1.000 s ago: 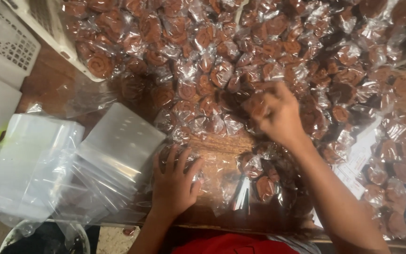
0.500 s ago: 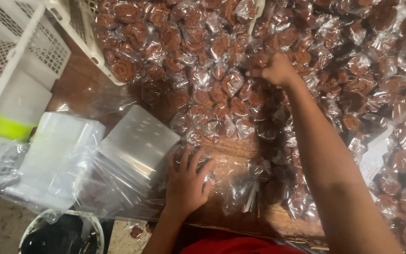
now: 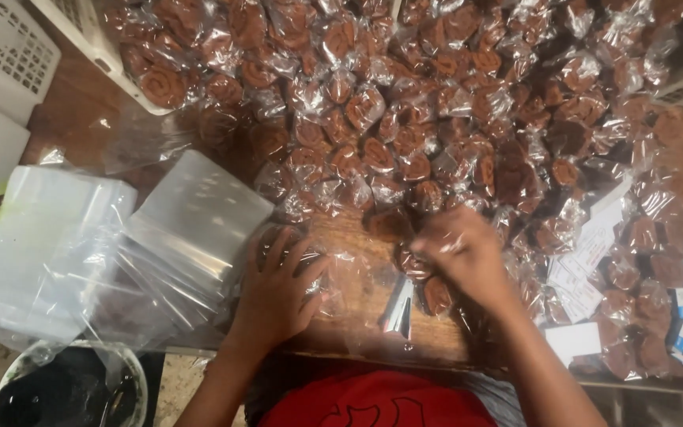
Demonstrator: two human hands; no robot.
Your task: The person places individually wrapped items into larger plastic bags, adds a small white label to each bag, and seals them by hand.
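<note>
Wrapped brown rolls (image 3: 405,119) cover the far half of the bench (image 3: 365,316), and a few lie at the near edge of that heap. The right hand (image 3: 464,253) rests on these, fingers curled down around one wrapped roll (image 3: 414,265), clearly the nearer hand. Left of that roll, the left hand (image 3: 274,296) lies flat, fingers spread wide on a clear bag (image 3: 341,285). A stack of empty clear bags (image 3: 191,225) sits farther left.

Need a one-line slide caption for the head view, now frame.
Left hand flat on a clear bag, right hand gripping wrapped brown rolls beside a large pile on a wooden table.
</note>
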